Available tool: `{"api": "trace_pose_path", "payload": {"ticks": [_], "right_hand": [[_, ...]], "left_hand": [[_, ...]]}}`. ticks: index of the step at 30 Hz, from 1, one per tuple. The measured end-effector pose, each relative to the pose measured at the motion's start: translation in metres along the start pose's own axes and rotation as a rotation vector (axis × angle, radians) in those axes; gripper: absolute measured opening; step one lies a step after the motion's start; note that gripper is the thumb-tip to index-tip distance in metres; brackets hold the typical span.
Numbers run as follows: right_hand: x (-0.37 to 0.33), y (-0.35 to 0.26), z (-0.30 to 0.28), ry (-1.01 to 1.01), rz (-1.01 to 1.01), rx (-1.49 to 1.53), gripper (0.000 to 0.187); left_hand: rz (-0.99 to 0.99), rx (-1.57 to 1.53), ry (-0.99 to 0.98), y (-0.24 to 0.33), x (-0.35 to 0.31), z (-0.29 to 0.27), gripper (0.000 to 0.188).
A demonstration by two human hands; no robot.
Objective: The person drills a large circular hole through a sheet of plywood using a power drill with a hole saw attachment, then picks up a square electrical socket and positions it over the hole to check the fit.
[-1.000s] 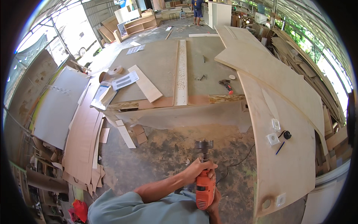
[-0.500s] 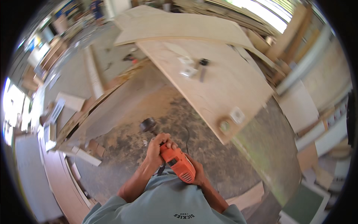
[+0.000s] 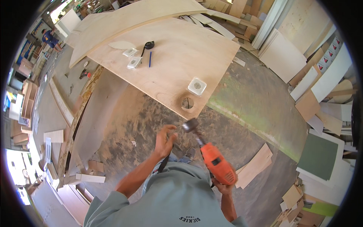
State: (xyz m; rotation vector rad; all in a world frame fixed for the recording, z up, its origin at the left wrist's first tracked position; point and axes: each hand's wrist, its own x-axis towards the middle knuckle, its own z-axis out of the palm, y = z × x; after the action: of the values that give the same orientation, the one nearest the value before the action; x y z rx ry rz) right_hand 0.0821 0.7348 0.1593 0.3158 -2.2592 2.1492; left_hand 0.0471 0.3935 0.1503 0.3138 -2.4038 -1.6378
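My right hand grips the rear handle of an orange power drill. A dark hole saw is fitted at the drill's front, just short of the near corner of a plywood panel. My left hand is off the drill, its fingers apart and slightly curled, with nothing in it. A round hole is cut through the panel near that corner. Beside the hole lies a white square fitting in clear wrapping.
Farther back on the panel are a black tape measure, a blue pencil and two wrapped white fittings. Another plywood sheet overlaps the far side. Thin wood offcuts lie on the stained floor. A person stands far left.
My left hand has let go of the drill's front. My right hand has brought the drill rightward, its hole saw now near the panel corner. The view has turned toward the right.
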Motion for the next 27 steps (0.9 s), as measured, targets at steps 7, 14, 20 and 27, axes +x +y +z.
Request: {"api": "trace_pose_path", "payload": {"ticks": [7, 14, 20, 27], "right_hand": [[-0.033, 0.002, -0.011, 0.563, 0.227, 0.116, 0.058], [-0.060, -0.002, 0.022, 1.127, 0.306, 0.170, 0.047], [-0.064, -0.021, 0.062, 1.323, 0.308, 0.170, 0.051], [-0.081, -0.007, 0.099, 1.506, 0.299, 0.355, 0.052]], "left_hand": [[0.296, 0.767, 0.272, -0.079, 0.119, -0.020, 0.068], [0.325, 0.534, -0.271, -0.041, 0.112, 0.128, 0.092], [0.826, 0.042, -0.982, 0.000, 0.017, 0.177, 0.055], [0.328, 0.592, 0.071, -0.058, 0.150, 0.046, 0.062]]}}
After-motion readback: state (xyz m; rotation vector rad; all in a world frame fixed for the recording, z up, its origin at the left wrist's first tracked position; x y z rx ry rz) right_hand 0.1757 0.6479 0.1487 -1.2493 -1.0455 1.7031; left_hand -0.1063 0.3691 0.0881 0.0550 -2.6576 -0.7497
